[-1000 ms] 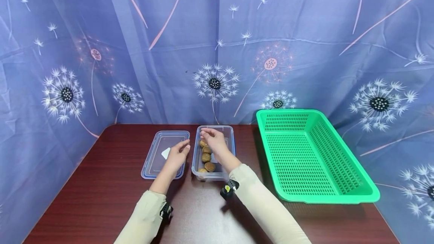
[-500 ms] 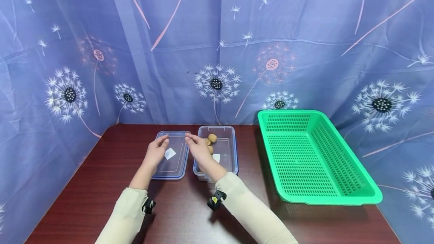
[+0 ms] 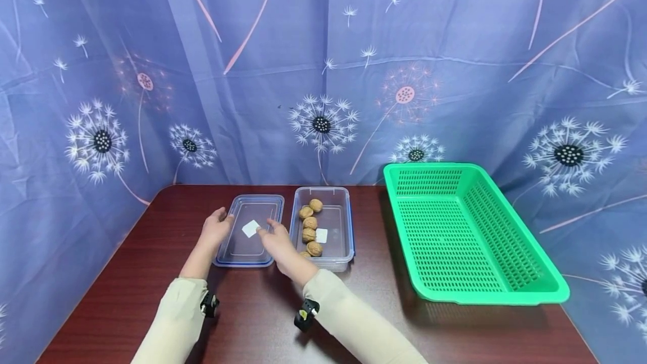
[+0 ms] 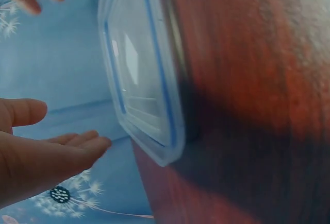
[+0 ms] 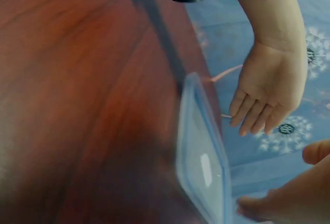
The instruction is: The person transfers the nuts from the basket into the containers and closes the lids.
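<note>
A clear plastic lid [image 3: 244,253] with a blue seal and a white label lies flat on the table. My left hand [image 3: 213,231] is at its left edge, fingers extended; in the left wrist view, that hand [image 4: 49,154] shows a gap to the lid [image 4: 138,74]. Over the lid's right side reaches my right hand [image 3: 282,245], fingers loosely extended and holding nothing. In the right wrist view both hands appear apart from the lid [image 5: 203,157]. Just right of it stands a clear food container [image 3: 340,219] with several walnuts [image 3: 310,222] along its left side.
A large green plastic basket [image 3: 445,246] stands on the right of the dark red wooden table [image 3: 374,319]. Behind the table hangs a blue curtain [image 3: 263,128] with a dandelion print.
My right hand has moved left from above the container to the lid, uncovering the walnuts. My left hand has shifted left, from the lid's right side to its left edge.
</note>
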`<state>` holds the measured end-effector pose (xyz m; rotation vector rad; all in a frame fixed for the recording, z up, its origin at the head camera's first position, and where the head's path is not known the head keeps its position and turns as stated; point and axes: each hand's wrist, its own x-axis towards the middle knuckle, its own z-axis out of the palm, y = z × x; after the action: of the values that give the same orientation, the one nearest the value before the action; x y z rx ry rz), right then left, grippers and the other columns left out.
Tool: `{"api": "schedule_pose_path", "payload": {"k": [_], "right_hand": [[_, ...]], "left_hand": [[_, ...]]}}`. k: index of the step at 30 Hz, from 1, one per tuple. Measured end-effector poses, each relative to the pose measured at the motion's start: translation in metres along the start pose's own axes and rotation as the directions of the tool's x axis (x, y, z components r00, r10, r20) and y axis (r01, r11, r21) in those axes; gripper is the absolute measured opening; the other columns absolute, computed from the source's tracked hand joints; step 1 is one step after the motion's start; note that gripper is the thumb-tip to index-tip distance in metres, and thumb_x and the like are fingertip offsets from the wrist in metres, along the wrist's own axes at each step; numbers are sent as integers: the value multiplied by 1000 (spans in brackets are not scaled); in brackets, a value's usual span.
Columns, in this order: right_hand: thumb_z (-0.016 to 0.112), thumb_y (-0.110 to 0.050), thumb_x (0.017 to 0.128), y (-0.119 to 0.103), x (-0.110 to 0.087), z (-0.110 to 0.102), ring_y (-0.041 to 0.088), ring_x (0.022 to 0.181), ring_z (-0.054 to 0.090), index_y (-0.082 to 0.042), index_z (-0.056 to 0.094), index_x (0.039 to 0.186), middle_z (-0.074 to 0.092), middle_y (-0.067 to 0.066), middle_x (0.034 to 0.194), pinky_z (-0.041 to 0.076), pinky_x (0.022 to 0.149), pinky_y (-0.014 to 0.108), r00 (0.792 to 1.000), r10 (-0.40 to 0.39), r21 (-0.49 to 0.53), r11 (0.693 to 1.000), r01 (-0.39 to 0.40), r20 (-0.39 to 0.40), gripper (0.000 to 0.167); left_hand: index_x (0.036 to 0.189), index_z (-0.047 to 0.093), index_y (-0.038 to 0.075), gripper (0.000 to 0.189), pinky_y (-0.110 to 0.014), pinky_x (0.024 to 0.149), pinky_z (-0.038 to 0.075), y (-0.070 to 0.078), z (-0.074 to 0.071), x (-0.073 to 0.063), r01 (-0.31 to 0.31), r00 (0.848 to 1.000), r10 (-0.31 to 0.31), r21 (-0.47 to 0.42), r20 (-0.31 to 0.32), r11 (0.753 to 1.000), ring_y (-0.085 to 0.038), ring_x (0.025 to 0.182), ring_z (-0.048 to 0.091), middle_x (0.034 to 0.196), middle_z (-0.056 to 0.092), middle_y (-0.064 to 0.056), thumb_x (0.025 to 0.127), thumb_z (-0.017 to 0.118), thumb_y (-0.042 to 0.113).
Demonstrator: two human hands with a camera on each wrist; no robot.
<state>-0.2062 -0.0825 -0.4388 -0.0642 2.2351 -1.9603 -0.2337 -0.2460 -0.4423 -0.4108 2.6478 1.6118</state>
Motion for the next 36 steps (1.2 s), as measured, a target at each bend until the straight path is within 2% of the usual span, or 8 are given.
{"api": "schedule_pose_path", "payload": {"k": [5,7,12,18,29,36], "right_hand": [[57,-10,91,11,-5,9,49,139,18,15,33,140,19,38,149,15,116,54,998,45,-16,999,-46,-37,61],[57,-11,91,14,-7,11,49,140,15,16,28,142,15,39,150,13,117,54,997,66,-21,998,-67,-37,65],[57,-11,91,22,-11,16,47,141,13,19,19,143,13,39,150,12,118,52,995,93,-22,995,-93,-33,71],[58,-12,90,28,-10,17,44,142,14,18,18,144,14,37,151,13,118,50,997,82,-4,997,-82,-15,73],[59,-18,91,27,-12,17,42,142,16,16,19,145,13,33,153,14,118,49,997,65,-71,996,-62,34,75],[59,-18,92,19,-11,15,40,143,15,15,19,145,12,32,154,15,118,48,999,-1,-95,995,5,44,75]], "left_hand": [[144,11,-20,61,-52,117,14,-8,1,4,57,998,-57,61,5,997,-49,140,13,147,15,-41,98,37,11],[142,11,-22,61,-52,117,13,-11,1,6,64,998,-65,76,12,995,-50,139,12,146,14,-42,97,37,11],[141,12,-23,62,-53,117,15,-17,4,6,68,997,-71,88,35,994,-51,138,13,145,14,-44,96,38,11],[139,14,-25,62,-54,115,21,-16,7,6,67,997,-69,93,18,993,-52,135,21,142,20,-45,94,39,10],[140,12,-24,64,-53,115,21,-17,6,0,94,995,-94,3,-17,996,-50,136,20,144,16,-44,91,37,7],[143,10,-21,64,-53,115,21,-6,4,-6,100,992,-106,-84,-67,991,-49,137,20,147,15,-42,90,35,4]]}}
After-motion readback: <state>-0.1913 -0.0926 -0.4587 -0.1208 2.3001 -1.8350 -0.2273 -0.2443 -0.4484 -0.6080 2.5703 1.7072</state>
